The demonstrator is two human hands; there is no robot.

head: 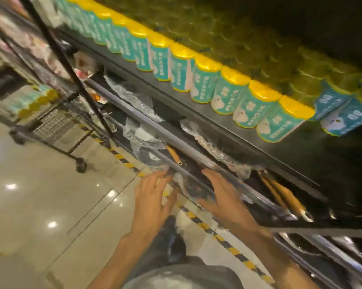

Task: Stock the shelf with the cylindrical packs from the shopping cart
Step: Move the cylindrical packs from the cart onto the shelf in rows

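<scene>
- Shelf [228, 119], dark metal, ran from 10 o'clock to 4 o'clock across the frame; its front row was packed tight with cylindrical packs [201, 84], teal labels, yellow lids, upright and touching side to side, more rows dim behind them.
- Floor [40, 195] was glossy tile at 8 o'clock, with a yellow-black hazard stripe [198, 221] along the shelf base.
- Shopping cart [50, 113] stood at 9 o'clock, well apart from the hands, black frame on castors; a bundle of remaining packs [36, 101] sat in it, blurred, count not readable.
- Lower tier [155, 130] below the stocked shelf held clear-wrapped dark goods [142, 134] and orange-handled items [284, 195]; could not tell what they were.
- Left hand [153, 197] at 6 o'clock had fingers spread and fairly straight, tips on crinkled plastic at the lower tier's edge; it held no pack.
- Right hand [219, 195] just beside it lay flat, fingers extended along the rail [188, 176], pressing or bracing; heavy motion blur, so whether anything was pinched under it could not be told.
- Judgement: both hands looked empty of packs, so the step in hand was probably going to the cart for more.
- To do it well: turn toward 9 o'clock, grip packs round the body rather than the lid, carry them upright.
- Front row looked full; the only open ledge seemed to be at 4 o'clock, so place there, label outward, butted against its neighbour.
- Risk: nudging a front pack off the ledge, since that row stood close to the edge.
</scene>
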